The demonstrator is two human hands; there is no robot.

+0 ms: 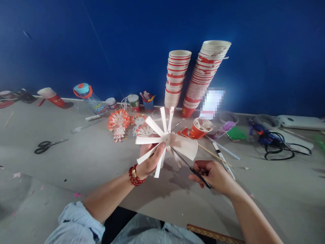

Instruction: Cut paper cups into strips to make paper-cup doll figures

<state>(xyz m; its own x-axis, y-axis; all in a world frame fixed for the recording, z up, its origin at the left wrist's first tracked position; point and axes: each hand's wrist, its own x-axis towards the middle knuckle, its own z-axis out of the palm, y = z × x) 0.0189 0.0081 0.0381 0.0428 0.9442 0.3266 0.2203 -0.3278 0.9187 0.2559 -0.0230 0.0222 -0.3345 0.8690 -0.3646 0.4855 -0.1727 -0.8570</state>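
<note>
A white paper cup (pixel 180 142), its wall cut into several strips that spread outward like petals, is held up over the table. My left hand (pixel 151 159) grips it near its base, the thumb pressed by the middle. One wide uncut piece of wall fans out to the right. My right hand (pixel 210 176) is closed around the black handles of a pair of scissors (pixel 200 177). The blades point up and left into the cup, beside the wide piece. Whether they are closed on the paper I cannot tell.
Two tall stacks of paper cups (pixel 179 73) lean by the blue wall. Paper lion figures (pixel 118 123), a bottle (pixel 91 98) and other scissors (pixel 48 145) lie left. A red cup (pixel 199 128) with scraps, a marker (pixel 223 159) and a blue glue gun (pixel 266 134) stand or lie right.
</note>
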